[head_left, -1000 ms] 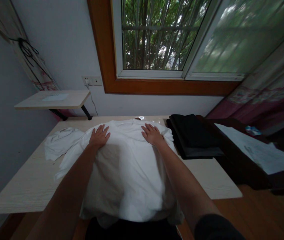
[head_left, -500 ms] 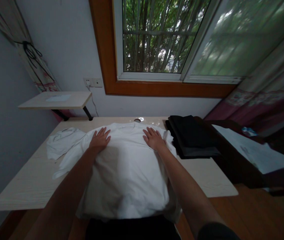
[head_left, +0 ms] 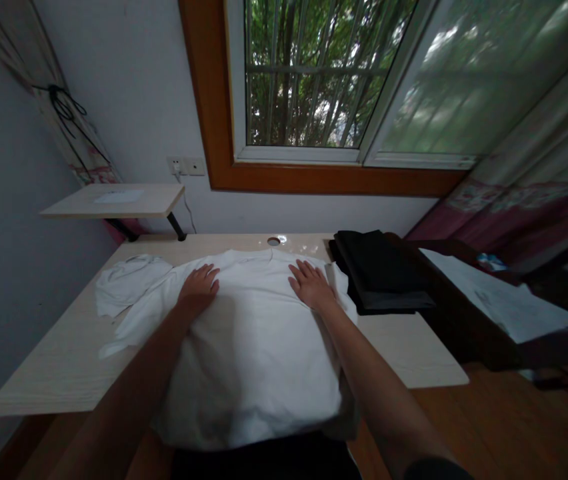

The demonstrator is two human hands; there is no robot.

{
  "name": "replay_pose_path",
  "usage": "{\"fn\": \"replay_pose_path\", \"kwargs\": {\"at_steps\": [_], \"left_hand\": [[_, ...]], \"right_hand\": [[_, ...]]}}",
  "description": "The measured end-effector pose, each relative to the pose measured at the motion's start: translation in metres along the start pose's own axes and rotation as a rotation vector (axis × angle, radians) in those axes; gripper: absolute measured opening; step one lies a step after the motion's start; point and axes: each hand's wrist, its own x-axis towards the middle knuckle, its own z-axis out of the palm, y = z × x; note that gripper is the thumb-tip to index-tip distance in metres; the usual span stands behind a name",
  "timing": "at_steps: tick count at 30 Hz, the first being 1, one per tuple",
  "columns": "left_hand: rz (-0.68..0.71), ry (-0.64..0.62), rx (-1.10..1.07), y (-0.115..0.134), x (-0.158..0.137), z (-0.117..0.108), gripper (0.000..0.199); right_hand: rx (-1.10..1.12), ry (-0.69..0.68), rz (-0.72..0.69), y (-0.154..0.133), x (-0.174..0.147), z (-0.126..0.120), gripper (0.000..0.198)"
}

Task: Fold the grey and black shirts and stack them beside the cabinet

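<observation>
A white shirt (head_left: 259, 347) is spread over the desk, its collar toward the wall and its lower hem hanging past the front edge near my body. My left hand (head_left: 199, 288) lies flat on the shirt's upper left part, fingers stretched out. On the upper right part rests my right hand (head_left: 311, 283), palm down with the fingers a little apart. One sleeve reaches out to the left below my left hand. Beside it, at the far left, sits a bunched white cloth (head_left: 131, 283); whether it joins the shirt I cannot tell.
Folded black cloths (head_left: 379, 270) are stacked right of the shirt on the wooden desk (head_left: 49, 373). A raised shelf (head_left: 154, 200) stands at the back left. Further right, a white sheet (head_left: 499, 300) lies on a dark surface. A window is behind the desk.
Both hands have slid slightly toward my body, and the shirt's collar has shifted with them away from the round hole in the desk. The hem hangs a little lower.
</observation>
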Motion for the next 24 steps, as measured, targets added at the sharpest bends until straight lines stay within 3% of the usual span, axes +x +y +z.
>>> {"fn": "replay_pose_path", "kwargs": {"at_steps": [5,9,11,18,24], "left_hand": [[-0.003,0.041,0.029,-0.018,-0.019,-0.025,0.045],[-0.203,0.127,0.155,-0.055,-0.036,-0.052,0.043],[-0.302,0.101,0.186,-0.078,-0.045,-0.059,0.042],[-0.376,0.03,0.139,-0.141,-0.062,-0.057,0.045],[-0.396,-0.019,0.102,-0.155,-0.059,-0.06,0.044]], "right_hand": [[-0.004,0.022,0.004,0.001,-0.003,0.003,0.054],[-0.006,0.029,0.005,0.001,-0.002,0.003,0.054],[-0.004,0.026,0.003,0.0,-0.002,0.001,0.054],[0.008,0.027,0.012,0.0,-0.002,0.001,0.054],[0.006,0.025,0.016,0.0,-0.002,0.001,0.054]]}}
